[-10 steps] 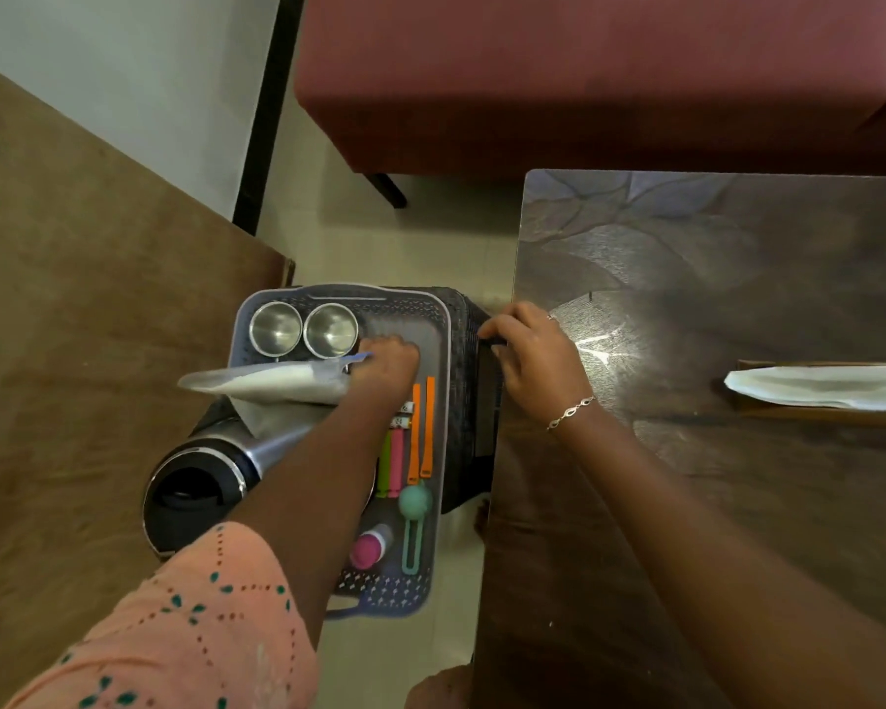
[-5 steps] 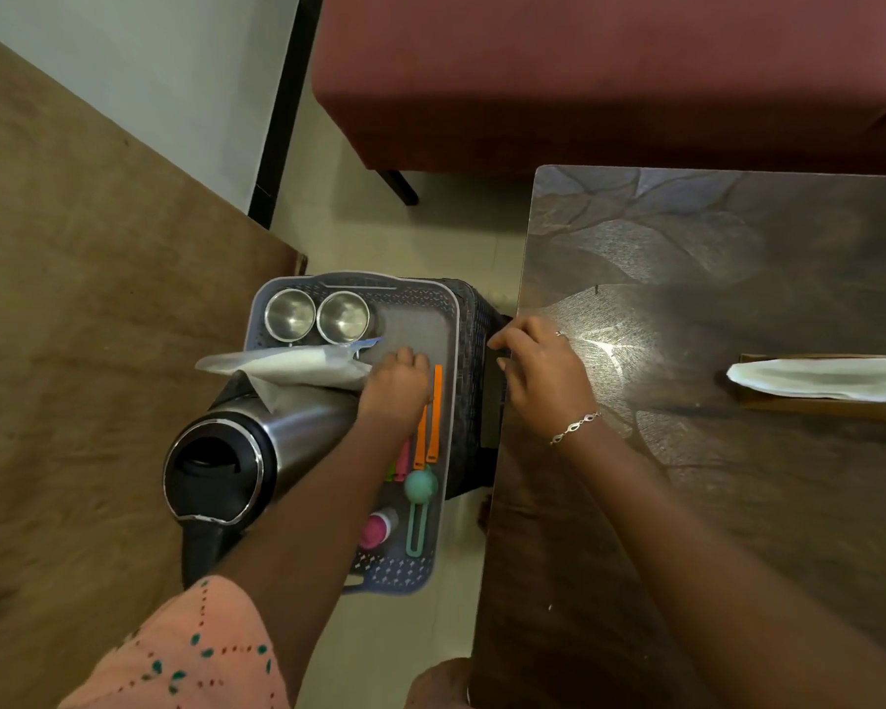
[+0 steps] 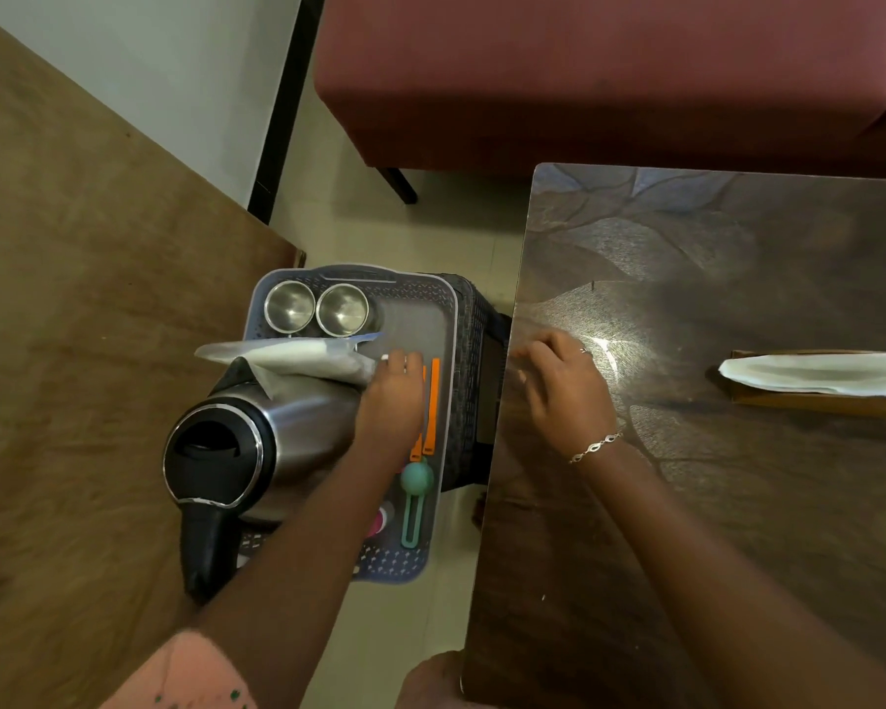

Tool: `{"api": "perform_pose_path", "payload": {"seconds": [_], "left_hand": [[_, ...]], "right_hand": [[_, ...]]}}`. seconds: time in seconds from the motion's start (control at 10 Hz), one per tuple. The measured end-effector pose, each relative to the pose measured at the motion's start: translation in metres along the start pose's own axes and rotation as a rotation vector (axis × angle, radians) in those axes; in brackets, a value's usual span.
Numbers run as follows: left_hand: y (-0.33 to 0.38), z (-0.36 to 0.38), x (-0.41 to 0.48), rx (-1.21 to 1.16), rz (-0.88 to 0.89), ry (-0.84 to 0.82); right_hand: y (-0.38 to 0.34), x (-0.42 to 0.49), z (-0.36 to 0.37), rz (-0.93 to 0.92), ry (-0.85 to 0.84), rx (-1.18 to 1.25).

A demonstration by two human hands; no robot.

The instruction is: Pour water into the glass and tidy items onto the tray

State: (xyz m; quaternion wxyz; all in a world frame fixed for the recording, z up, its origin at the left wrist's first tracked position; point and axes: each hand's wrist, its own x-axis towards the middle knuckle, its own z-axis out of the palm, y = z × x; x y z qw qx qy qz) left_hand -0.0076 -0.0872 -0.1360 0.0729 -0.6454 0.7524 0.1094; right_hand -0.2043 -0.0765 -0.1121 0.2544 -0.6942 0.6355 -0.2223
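Tray (image 3: 451, 350) beside the worktop (image 3: 712, 504) - long axis runs away from the person. Orange strips (image 3: 433, 406) and teal spoon (image 3: 414, 498) lie lengthwise in it. Kettle (image 3: 277, 432) at the tray's left, handle toward the person. Left hand (image 3: 392, 396) - fingers straight, together, tips at the paper napkin (image 3: 298, 358). Right hand (image 3: 563, 386) is blurred; grip cannot be told.

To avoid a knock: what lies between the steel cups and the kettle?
In the head view, a white folded sheet lies there, partly over the kettle.
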Motion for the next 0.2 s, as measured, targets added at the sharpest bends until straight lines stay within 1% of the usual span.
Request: {"api": "perform_pose_path", "payload": {"seconds": [0.1,0.2], "left_hand": [[0.007,0.008,-0.042,-0.114,0.027,0.071],[0.012,0.005,-0.068,-0.158,0.023,0.068]], "right_hand": [[-0.006,-0.003,-0.012,-0.019,0.027,-0.120],[-0.008,-0.006,-0.016,-0.031,0.003,-0.234]]}}
